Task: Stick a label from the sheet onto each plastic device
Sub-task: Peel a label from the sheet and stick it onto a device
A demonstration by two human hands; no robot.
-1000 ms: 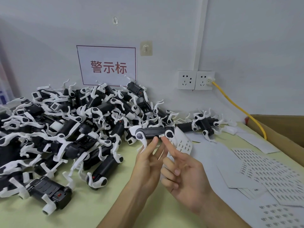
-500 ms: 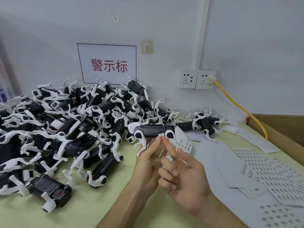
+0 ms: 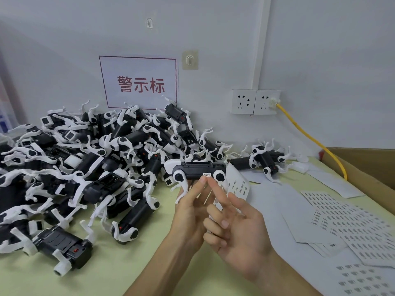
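**Label on, press-down in progress**

Step in hand: seating the label (image 3: 207,174) on the plastic device (image 3: 198,170). It sits on the black body, just left of the right-end white wheel cap, and looks square to the edge.

- Left hand (image 3: 189,212) holds the device up in front of the pile of devices (image 3: 96,163), clear of the table (image 3: 128,265). Its fingers (image 3: 197,188) are pressed together against the lower edge. The thumb is hidden, so I cannot tell how it grips from behind.
- Right hand (image 3: 237,229): index finger (image 3: 215,189) straight, with the tip at the label's lower edge. The other fingers curl loosely and pinch nothing.
- A curled label sheet (image 3: 238,185) sits just behind the device and the fingers. I can't tell which hand carries it.

Next move, as I judge it: one firm rub across the label. Then put the device down apart from the unlabelled ones and peel the next label.

Room:
- Left side of the table is packed with the pile, white legs sticking out everywhere, so snag risk there.
- Right side has loose label sheets (image 3: 352,227) lying flat, with the cardboard box (image 3: 363,165) and the yellow cable (image 3: 310,137) at the far edge.
- Open green surface is near the body, below the hands. That's the best drop spot.
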